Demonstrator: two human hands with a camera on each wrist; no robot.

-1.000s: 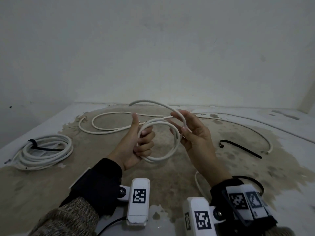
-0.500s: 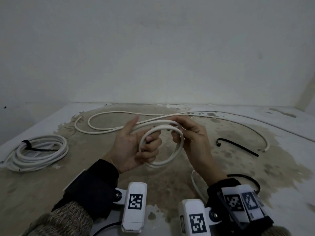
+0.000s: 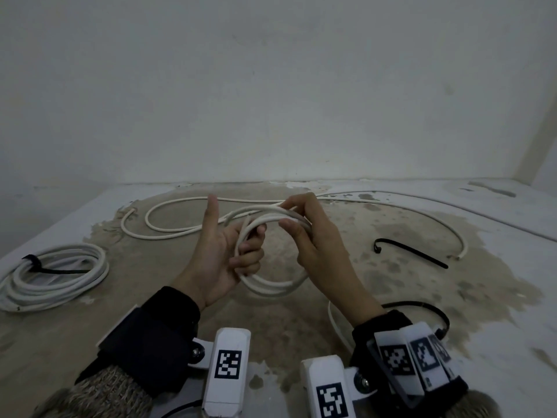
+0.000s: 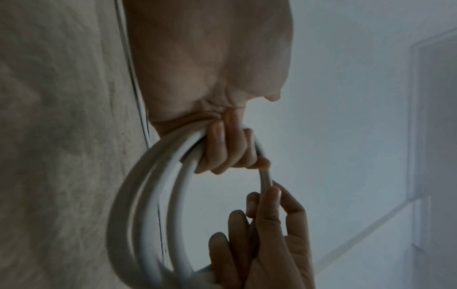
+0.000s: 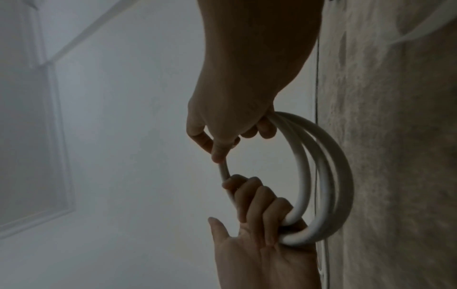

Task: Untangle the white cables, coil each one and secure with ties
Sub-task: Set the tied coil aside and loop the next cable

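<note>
Head view: the left hand (image 3: 223,254) curls its fingers round the white cable (image 3: 271,285) loops, probably to keep the coil's shape, while the right hand (image 3: 313,236) pinches the newest turn. A tied coil (image 3: 57,273) and black ties (image 3: 410,251) lie on the stained surface (image 3: 391,297) under a bare wall (image 3: 271,86).

Wrist views: three loops hang between both hands.

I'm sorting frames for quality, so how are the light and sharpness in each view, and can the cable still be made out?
Head view: dim, flat light without glare, wide-angle bending at the edges; the coil in the left hand and right hand reads clearly. Left wrist view: dark and soft, loops smeared by blur. Right wrist view: backlit by the pale wall, hands nearly silhouetted, loops slightly soft.
</note>
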